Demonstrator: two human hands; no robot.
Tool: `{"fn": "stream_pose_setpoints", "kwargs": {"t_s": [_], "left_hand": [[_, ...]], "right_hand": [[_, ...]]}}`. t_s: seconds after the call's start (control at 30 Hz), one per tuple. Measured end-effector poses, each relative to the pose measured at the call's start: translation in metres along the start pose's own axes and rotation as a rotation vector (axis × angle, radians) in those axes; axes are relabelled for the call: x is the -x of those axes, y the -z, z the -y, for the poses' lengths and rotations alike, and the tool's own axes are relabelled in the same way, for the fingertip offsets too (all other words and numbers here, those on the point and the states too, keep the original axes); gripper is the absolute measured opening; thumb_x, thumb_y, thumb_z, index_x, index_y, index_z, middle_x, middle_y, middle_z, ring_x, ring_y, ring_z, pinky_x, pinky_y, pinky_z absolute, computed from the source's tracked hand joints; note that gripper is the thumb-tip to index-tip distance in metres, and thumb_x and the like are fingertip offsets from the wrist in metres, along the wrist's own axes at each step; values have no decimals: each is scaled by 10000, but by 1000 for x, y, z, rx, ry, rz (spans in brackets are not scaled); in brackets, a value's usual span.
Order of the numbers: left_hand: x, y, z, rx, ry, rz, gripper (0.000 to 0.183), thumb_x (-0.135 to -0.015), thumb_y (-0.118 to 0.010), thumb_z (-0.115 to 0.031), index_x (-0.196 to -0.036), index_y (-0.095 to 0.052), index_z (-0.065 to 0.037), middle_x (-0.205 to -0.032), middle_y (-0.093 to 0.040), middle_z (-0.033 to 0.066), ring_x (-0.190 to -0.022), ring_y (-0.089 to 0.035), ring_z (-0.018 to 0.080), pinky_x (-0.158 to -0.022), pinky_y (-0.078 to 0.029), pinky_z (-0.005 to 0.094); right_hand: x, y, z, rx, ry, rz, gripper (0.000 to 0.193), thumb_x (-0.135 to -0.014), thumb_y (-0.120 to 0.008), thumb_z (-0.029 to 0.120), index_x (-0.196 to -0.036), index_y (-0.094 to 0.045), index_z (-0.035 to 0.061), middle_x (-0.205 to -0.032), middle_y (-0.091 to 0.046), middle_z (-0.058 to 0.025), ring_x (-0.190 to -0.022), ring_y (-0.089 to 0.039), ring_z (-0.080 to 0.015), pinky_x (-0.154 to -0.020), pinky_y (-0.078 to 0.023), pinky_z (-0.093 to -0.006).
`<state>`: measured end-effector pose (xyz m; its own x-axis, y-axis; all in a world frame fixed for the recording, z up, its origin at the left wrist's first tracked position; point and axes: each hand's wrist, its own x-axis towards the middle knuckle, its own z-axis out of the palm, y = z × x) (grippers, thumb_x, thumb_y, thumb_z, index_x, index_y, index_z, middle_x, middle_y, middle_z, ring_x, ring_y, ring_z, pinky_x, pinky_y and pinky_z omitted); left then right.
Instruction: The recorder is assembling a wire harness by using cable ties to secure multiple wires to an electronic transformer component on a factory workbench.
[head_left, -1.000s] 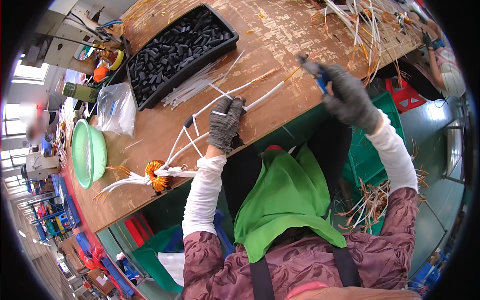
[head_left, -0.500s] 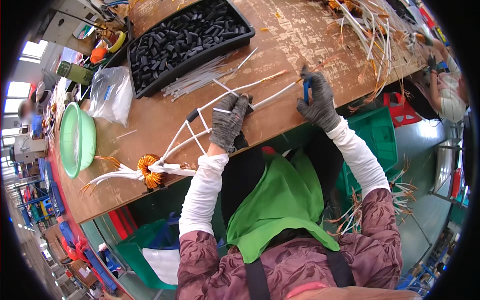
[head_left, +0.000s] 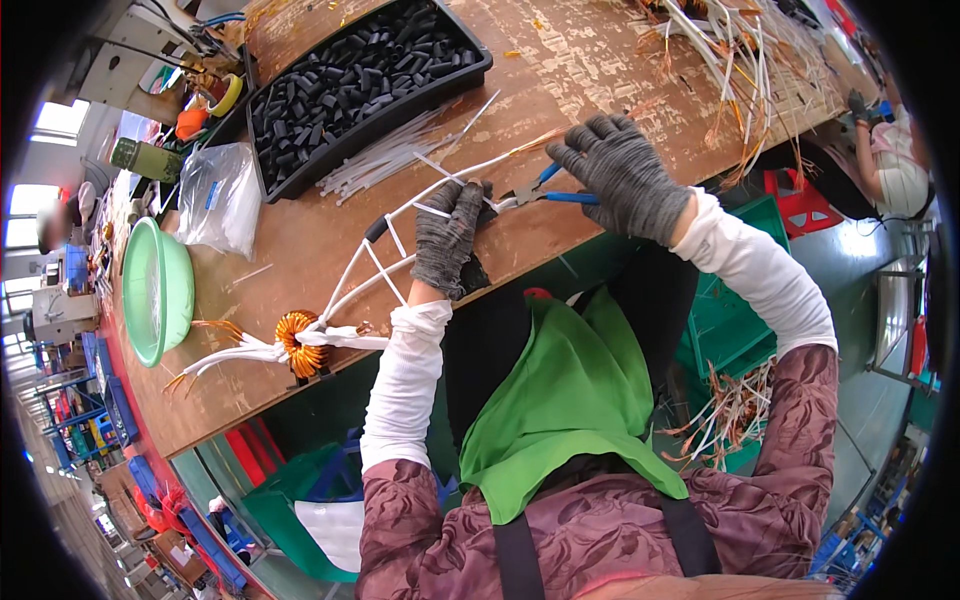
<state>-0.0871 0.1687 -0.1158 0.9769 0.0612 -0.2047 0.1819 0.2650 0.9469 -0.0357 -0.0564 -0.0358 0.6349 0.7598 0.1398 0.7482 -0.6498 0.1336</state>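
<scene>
My left hand [head_left: 447, 238], in a grey knit glove, is closed around white-sleeved wires [head_left: 345, 283] on the table's front part. They run to an orange copper-wound ring coil [head_left: 300, 343] on the left. White cable ties [head_left: 386, 272] cross the wires, and a short black sleeve [head_left: 376, 230] sits on one of them. Gloved alike, my right hand [head_left: 628, 180] holds blue-handled pliers [head_left: 570, 197] with handles apart and fingers partly stretched. The pliers' jaws are at the lower wire, just right of my left hand. Another wire with a bare copper end [head_left: 535, 142] reaches past above.
A black tray [head_left: 275, 185] of short black sleeves stands at the back, loose cable ties [head_left: 375, 160] in front of it. Left are a clear plastic bag [head_left: 220, 200] and a green basin [head_left: 180, 290]. More wired coils [head_left: 730, 60] lie back right; another person [head_left: 890, 165] sits beyond.
My right hand has shifted slightly left, and the pliers now point left, their jaws at the wire beside my left hand. My left hand keeps its hold, moved slightly left.
</scene>
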Motion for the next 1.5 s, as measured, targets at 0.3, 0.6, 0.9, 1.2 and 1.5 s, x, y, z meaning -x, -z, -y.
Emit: {"fn": "stream_pose_setpoints", "kwargs": {"t_s": [0.3,0.6,0.9,1.2,1.5], "left_hand": [[-4,6,0,-41,23,11,249,-873,-573,-201,-948,-604,35,-838,-612,88,-741,-607,148,-672,-540,261],[-2,1,-7,33,51,-4,249,-886,-543,-189,-932,-594,50,-828,-612,108,-737,-614,165,-667,-544,264],[-9,16,0,-75,-56,-46,231,-888,-531,-197,-870,-597,24,-799,-639,111,-715,-626,165,-650,-534,269],[-9,17,6,-59,-72,-29,268,-901,-505,-226,-903,-607,21,-824,-643,106,-689,-622,158,-637,-531,269],[-11,18,14,-23,-114,-42,242,-913,-486,-208,-908,-588,11,-824,-635,104,-722,-609,148,-646,-518,253]], "right_hand": [[-1,-22,10,-134,-14,-18,606,-581,-704,183,-1147,-516,70,-1035,-522,-116,-1004,-480,-302,-913,-358,-422],[-4,-28,14,-127,25,-30,505,-597,-689,187,-1070,-556,75,-907,-542,-106,-905,-522,-283,-786,-433,-393],[-6,-22,-1,-227,26,177,326,-649,-677,231,-929,-567,105,-837,-545,-86,-844,-559,-251,-655,-470,-382],[-31,-27,21,-61,209,18,510,-632,-692,241,-1086,-535,69,-1080,-547,-99,-1007,-514,-250,-860,-393,-389],[-36,-17,27,-115,207,132,223,-655,-674,225,-803,-601,74,-776,-578,-69,-765,-596,-245,-639,-486,-361]]}}
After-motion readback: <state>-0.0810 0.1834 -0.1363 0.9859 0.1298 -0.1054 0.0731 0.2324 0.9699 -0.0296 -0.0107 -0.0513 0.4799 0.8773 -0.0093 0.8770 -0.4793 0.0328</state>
